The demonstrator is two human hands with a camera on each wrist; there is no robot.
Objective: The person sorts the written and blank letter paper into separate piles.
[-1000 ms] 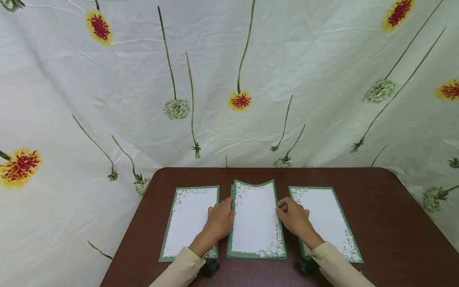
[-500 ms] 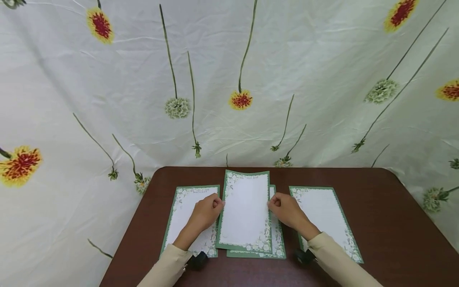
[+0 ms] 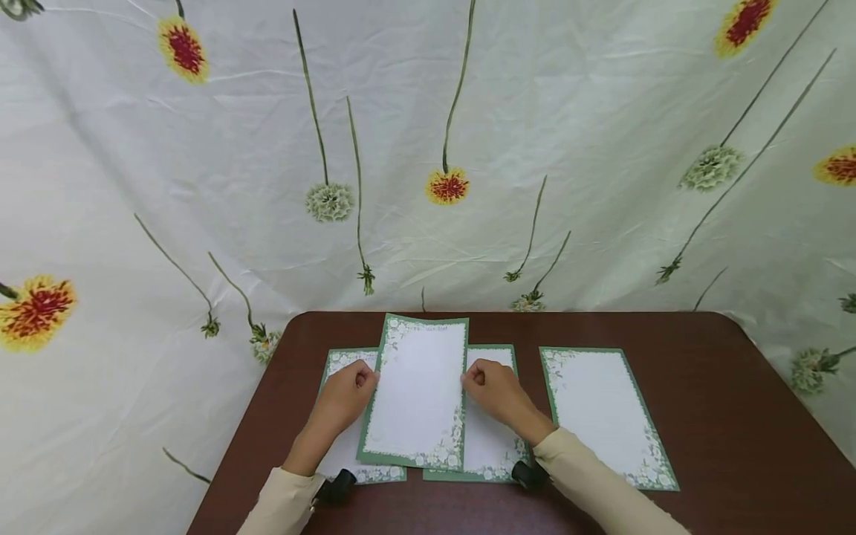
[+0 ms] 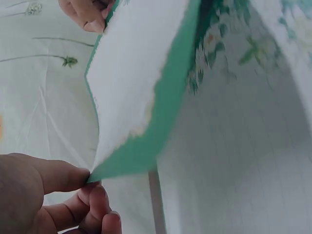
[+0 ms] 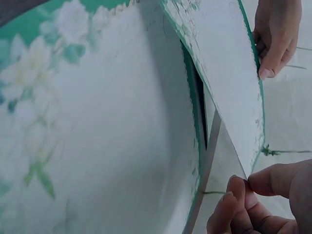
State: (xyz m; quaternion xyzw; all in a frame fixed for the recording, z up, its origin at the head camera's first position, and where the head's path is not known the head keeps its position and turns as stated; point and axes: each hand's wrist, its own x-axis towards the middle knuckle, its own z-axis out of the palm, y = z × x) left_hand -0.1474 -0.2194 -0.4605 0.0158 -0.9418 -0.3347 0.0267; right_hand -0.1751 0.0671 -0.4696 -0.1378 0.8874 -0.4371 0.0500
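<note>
A sheet of paper (image 3: 416, 394) with a green floral border is held up by its two side edges, with a line of writing near its top. My left hand (image 3: 343, 395) pinches its left edge between thumb and fingers. On the opposite edge my right hand (image 3: 496, 390) pinches it the same way. Below, the raised sheet overlaps a left sheet (image 3: 342, 449) and a middle sheet (image 3: 487, 438), both bordered alike and lying on the table. In the left wrist view the lifted sheet's green edge bends up from the thumb (image 4: 68, 175).
A third bordered sheet (image 3: 605, 416) lies on the brown table (image 3: 729, 431) to the right. Behind the far edge hangs a pale cloth (image 3: 602, 148) printed with flowers. Dark wrist cameras (image 3: 337, 487) sit under both forearms.
Both hands have lifted the top sheet off the middle sheet and carried it left, until it partly covers the left sheet. The sheet beneath it in the middle now shows.
</note>
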